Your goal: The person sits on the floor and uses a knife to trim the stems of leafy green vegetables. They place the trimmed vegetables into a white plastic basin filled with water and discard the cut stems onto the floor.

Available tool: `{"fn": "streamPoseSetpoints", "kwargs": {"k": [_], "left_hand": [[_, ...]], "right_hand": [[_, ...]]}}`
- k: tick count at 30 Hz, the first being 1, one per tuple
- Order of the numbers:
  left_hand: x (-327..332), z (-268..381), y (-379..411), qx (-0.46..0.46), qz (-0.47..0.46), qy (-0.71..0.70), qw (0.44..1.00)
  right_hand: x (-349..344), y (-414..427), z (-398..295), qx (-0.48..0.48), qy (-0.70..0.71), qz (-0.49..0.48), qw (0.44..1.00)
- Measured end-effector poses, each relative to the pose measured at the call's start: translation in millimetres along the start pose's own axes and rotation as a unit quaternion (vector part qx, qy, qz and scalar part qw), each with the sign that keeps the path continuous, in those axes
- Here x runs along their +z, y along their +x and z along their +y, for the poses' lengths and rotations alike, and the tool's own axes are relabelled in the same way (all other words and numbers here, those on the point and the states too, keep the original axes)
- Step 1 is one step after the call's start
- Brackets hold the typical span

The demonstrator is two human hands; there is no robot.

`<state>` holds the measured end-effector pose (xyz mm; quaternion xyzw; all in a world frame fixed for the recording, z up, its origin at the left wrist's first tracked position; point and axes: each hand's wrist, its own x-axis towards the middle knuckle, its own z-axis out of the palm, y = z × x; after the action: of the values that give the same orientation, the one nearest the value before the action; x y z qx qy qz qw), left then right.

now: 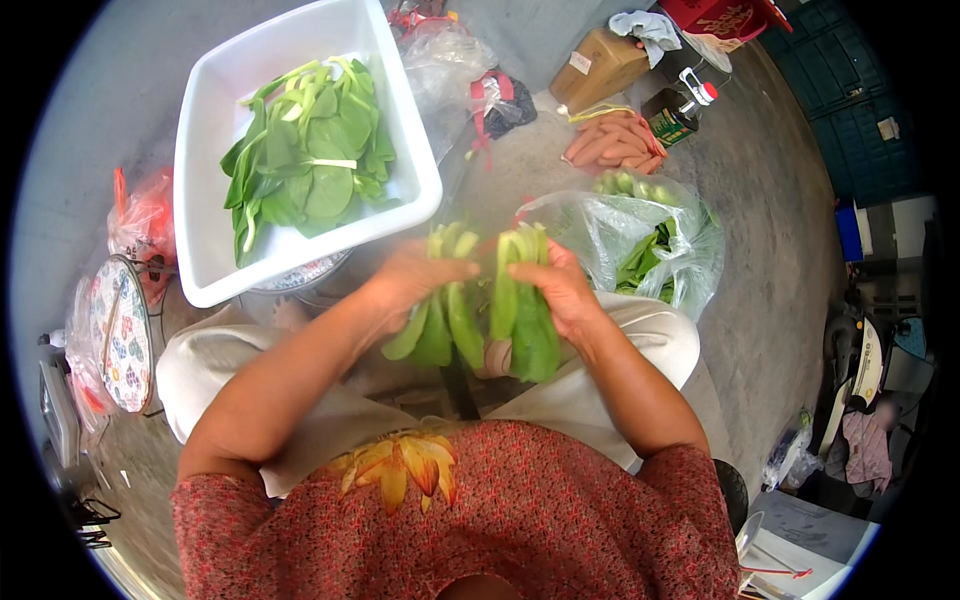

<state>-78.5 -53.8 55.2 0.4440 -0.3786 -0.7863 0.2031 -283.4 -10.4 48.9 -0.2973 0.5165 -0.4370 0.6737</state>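
My left hand grips a bunch of leafy greens, stalk ends up and leaves hanging down. Beside it, a second bunch of the greens hangs the same way from my right hand. A narrow gap separates the two bunches above my lap. Ahead on the left stands a white plastic basin with a heap of loose green leaves inside. Right of my right hand, a clear plastic bag lies open, and more greens show in its mouth.
Sausages in a red net bag, a dark bottle with a red cap and a cardboard box are ahead on the right. Crumpled plastic bags lie behind the basin. A round patterned stool stands at left.
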Motion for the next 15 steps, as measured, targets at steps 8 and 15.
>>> {"fn": "streamPoseSetpoints", "kwargs": {"k": [8,15], "left_hand": [[11.6,4.3,-3.5,-0.056,-0.015,0.02,0.998],[-9.4,2.8,-3.4,-0.066,-0.032,0.04,0.997]], "right_hand": [[15.6,-5.4,-0.8,0.009,-0.052,-0.028,0.998],[-2.7,-0.7,-10.5,0.026,-0.038,0.039,0.998]]}}
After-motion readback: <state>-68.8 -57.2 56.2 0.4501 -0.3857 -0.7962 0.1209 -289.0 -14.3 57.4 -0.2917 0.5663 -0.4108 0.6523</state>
